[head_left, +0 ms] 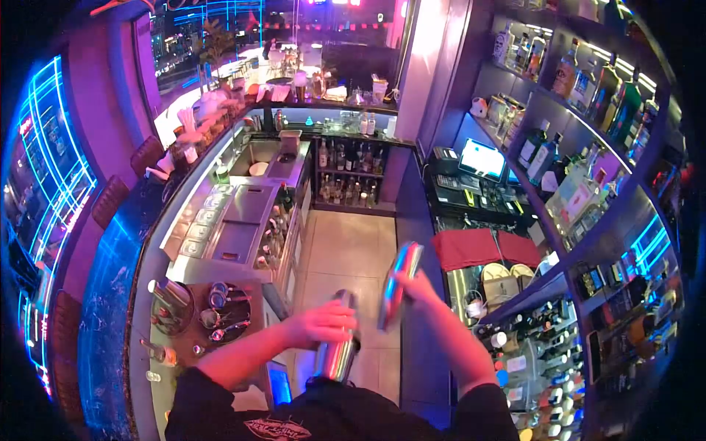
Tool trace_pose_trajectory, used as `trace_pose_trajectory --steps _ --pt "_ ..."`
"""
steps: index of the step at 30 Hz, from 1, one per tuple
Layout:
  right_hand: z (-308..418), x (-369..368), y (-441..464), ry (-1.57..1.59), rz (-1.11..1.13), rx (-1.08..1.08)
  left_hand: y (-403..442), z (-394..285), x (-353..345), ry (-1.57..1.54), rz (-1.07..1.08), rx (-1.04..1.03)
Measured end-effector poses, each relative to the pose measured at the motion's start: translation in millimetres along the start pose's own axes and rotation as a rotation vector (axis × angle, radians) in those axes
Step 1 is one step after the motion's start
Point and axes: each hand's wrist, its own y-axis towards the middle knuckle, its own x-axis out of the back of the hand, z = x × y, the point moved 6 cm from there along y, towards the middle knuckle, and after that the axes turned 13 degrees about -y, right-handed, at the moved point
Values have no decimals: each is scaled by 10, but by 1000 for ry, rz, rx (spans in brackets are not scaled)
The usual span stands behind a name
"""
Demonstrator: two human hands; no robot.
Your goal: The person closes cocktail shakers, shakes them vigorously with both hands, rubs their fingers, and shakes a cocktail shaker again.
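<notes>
Over the floor in front of my body, my left hand [323, 325] is wrapped round a shiny metal cocktail shaker [336, 359]. This shaker stands tilted, its upper end leaning slightly right and showing above my fingers. Higher and to the right, my right hand [418, 288] grips a second metal shaker [398, 275], also tilted and smeared by motion. The two shakers are apart. Nearest my left forearm is a dark round tray [248, 323] with several metal bar tools on it. Whether the shakers hold anything cannot be seen.
Left of me runs a steel work station [246, 202] with a row of bottles [272, 239] along its edge. At right, a counter carries a lit screen [482, 158], a red cloth [467, 251] and crowded bottles [548, 382]. Bottle shelves [581, 103] rise above it.
</notes>
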Motion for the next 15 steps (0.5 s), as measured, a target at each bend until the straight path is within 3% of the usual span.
trace_pose_trajectory --steps 1,2,4,5,6,7,8,9,10,11,12,13,14,15 --pt "308 164 -47 279 -225 274 -130 139 -123 3 -4 0" --pt "834 177 -648 242 -128 375 -435 666 -147 -201 -218 449" --pt "212 -32 -812 578 24 475 -1070 1339 -212 -250 -733 1007" --pt "-12 -114 -867 688 82 513 -1008 1305 -103 -316 -860 1020" --pt "79 -178 -969 173 -32 797 -694 1084 81 -435 -823 845" --pt "-99 -265 -748 73 56 677 -374 726 228 -507 -695 594" --pt "-286 -351 -537 -39 146 563 -51 270 223 -381 -434 275" --pt "-250 -24 -218 -173 171 -32 97 -113 52 -193 -136 -11" --pt "-13 150 -152 328 -24 -47 -135 87 -228 -158 24 116" --pt "131 264 -225 215 -147 235 -388 283 -504 -105 192 234" --pt "258 366 -359 93 -301 502 -485 623 -629 -86 175 227" --pt "-22 210 -629 -138 -384 618 -776 1097 -449 -93 -284 621" --pt "-54 13 -1050 -174 -369 893 -932 1203 -333 -79 -502 820" --pt "62 -59 -1115 -293 -356 1030 -1107 1268 -235 -96 -750 995"
